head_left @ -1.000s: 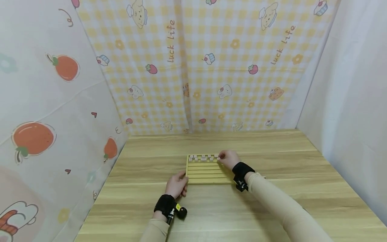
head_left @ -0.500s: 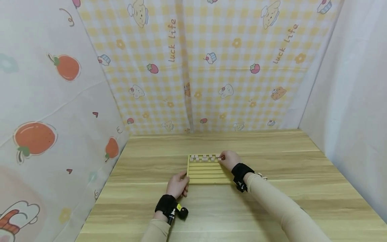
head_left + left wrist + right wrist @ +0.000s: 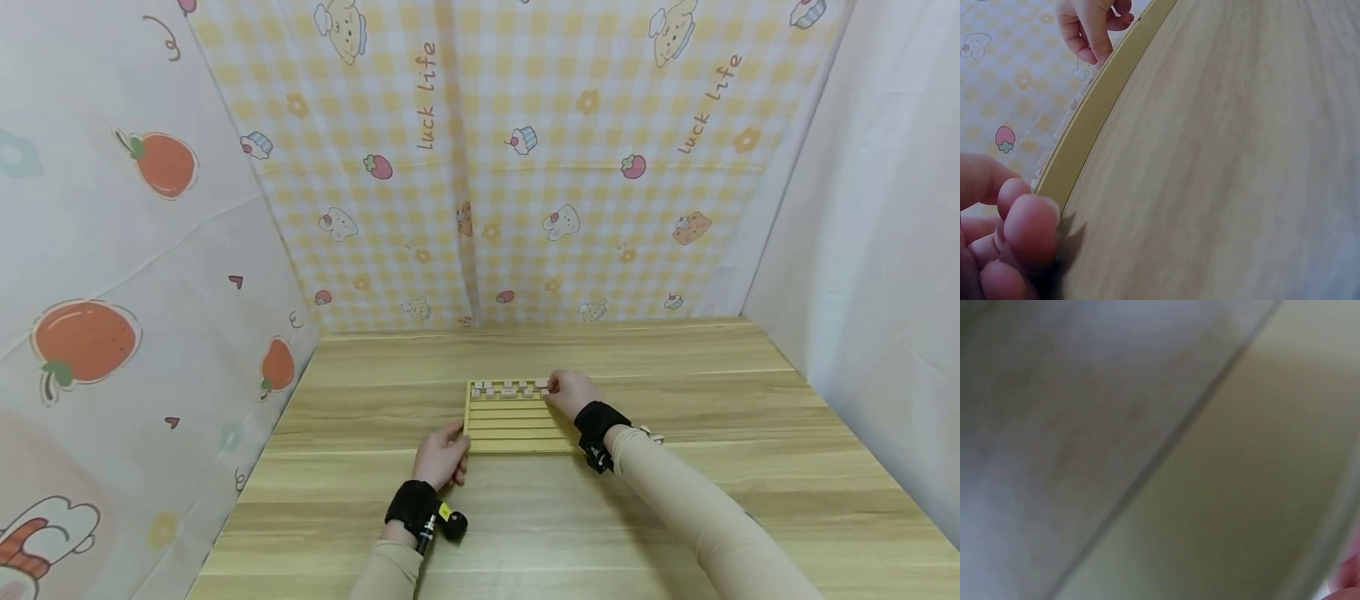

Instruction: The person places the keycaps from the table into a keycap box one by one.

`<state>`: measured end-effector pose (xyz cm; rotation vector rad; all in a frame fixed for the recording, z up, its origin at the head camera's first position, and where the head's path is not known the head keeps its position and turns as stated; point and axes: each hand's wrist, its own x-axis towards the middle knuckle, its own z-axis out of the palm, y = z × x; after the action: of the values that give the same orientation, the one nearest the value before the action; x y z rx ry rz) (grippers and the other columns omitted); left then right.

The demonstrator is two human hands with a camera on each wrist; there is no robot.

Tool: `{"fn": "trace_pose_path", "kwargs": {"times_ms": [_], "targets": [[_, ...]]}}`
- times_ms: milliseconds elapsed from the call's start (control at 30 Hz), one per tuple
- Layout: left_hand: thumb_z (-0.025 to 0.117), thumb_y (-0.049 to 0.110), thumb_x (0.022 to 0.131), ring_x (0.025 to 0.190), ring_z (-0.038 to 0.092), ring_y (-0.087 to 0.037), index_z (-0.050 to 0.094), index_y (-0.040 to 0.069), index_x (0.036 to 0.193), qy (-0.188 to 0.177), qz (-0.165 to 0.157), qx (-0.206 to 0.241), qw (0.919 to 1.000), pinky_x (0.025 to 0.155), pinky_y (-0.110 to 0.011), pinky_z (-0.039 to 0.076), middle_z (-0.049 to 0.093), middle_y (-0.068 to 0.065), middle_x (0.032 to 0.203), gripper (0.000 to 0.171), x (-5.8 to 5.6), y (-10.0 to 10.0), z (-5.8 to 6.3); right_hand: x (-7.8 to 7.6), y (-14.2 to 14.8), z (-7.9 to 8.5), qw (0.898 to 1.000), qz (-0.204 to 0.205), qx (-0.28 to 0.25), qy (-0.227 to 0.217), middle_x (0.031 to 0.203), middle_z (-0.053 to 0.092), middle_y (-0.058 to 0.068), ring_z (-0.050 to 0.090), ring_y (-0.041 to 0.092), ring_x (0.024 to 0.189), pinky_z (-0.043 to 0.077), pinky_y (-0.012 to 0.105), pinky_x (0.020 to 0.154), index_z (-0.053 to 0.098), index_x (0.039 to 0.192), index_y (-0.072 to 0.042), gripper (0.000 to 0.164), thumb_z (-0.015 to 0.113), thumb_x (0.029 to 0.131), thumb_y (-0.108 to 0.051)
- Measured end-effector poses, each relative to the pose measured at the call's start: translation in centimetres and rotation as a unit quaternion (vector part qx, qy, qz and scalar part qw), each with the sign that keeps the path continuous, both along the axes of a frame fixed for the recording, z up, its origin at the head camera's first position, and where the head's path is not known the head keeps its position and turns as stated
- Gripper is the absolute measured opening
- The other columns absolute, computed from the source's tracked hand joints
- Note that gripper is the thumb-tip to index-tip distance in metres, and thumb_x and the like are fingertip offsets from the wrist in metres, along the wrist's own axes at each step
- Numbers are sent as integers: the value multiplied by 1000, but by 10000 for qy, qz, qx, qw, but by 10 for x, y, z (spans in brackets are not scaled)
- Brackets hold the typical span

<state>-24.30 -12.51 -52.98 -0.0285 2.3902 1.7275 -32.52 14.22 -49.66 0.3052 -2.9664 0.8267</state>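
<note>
A shallow yellow board (image 3: 517, 423) with raised horizontal ridges lies on the table. Small pale keycap-like blocks (image 3: 508, 392) stand in two rows along its far edge. My left hand (image 3: 441, 457) grips the board's near left corner, its thumb on the rim; the left wrist view shows the curled fingertips (image 3: 1032, 228) against the yellow side wall. At the far end of the block rows, my right hand (image 3: 572, 393) has thumb and fingers pinched together on a small pale block, mostly hidden by the fingers. The right wrist view is blurred, with only a bit of finger at its lower right.
Small pale pieces (image 3: 651, 435) lie on the wooden table (image 3: 360, 400) beyond the right forearm, which partly hides them. A yellow checked curtain (image 3: 495, 183) hangs behind the table, with white cloth walls on both sides.
The right fingers shift slightly at the right end of the block rows. My left hand stays on the board's corner, and the board keeps its place. The head view tilts a little.
</note>
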Motion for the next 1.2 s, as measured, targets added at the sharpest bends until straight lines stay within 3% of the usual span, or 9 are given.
{"fn": "trace_pose_path", "kwargs": {"times_ms": [500, 600, 700, 800, 933, 1067, 1200], "targets": [[57, 21, 95, 38, 52, -14, 45, 4, 144, -17, 8, 76, 10000, 33, -24, 38, 57, -3, 55, 53, -1, 0, 2, 3, 0, 3, 9999, 28, -79, 143, 73, 61, 2, 55, 17, 64, 46, 34, 62, 64, 81, -7, 12, 75, 84, -11], [57, 20, 96, 37, 52, -15, 45, 2, 144, 1, -8, 61, 10000, 33, -24, 38, 56, -3, 55, 53, 0, 0, 2, 5, 4, 3, 9999, 42, -131, 73, 80, 64, 6, 58, 20, 70, 49, 37, 67, 67, 87, -4, 4, 70, 86, -6], [57, 19, 96, 37, 52, -14, 45, 2, 144, 3, -16, 56, 10000, 33, -25, 38, 56, -3, 55, 53, 0, 0, 2, 7, 13, 7, 9995, 51, -300, -66, 90, 67, 10, 61, 24, 79, 50, 40, 72, 69, 96, -1, 9, 63, 90, -5], [57, 21, 96, 38, 52, -14, 44, 2, 144, 23, -64, 38, 10000, 34, -24, 39, 56, -3, 55, 53, -1, 3, 2, 14, 31, 16, 9983, 77, -540, -204, 94, 68, 12, 62, 25, 83, 51, 41, 74, 70, 100, 1, 15, 60, 94, -9], [56, 22, 97, 39, 52, -14, 43, 2, 145, 12, -81, -41, 10000, 35, -24, 39, 56, -2, 56, 53, -1, 4, 3, 27, 64, 24, 9980, 248, -582, -62, 90, 68, 10, 62, 22, 78, 51, 40, 71, 71, 98, 2, 19, 60, 95, -13], [56, 22, 97, 40, 53, -15, 42, 1, 145, 7, -91, -69, 9999, 36, -24, 40, 56, -2, 57, 54, 0, 3, 5, 47, 98, 22, 9986, 415, -278, 195, 89, 67, 11, 60, 23, 77, 50, 41, 70, 72, 98, 2, 18, 65, 92, -13], [56, 22, 97, 40, 53, -15, 42, 0, 145, -27, -50, -108, 9999, 36, -25, 40, 56, -3, 57, 55, 1, 0, 4, 71, 123, 14, 9975, 639, 203, 201, 92, 61, 12, 58, 26, 80, 49, 42, 71, 70, 102, 2, 30, 76, 83, -20]]}}
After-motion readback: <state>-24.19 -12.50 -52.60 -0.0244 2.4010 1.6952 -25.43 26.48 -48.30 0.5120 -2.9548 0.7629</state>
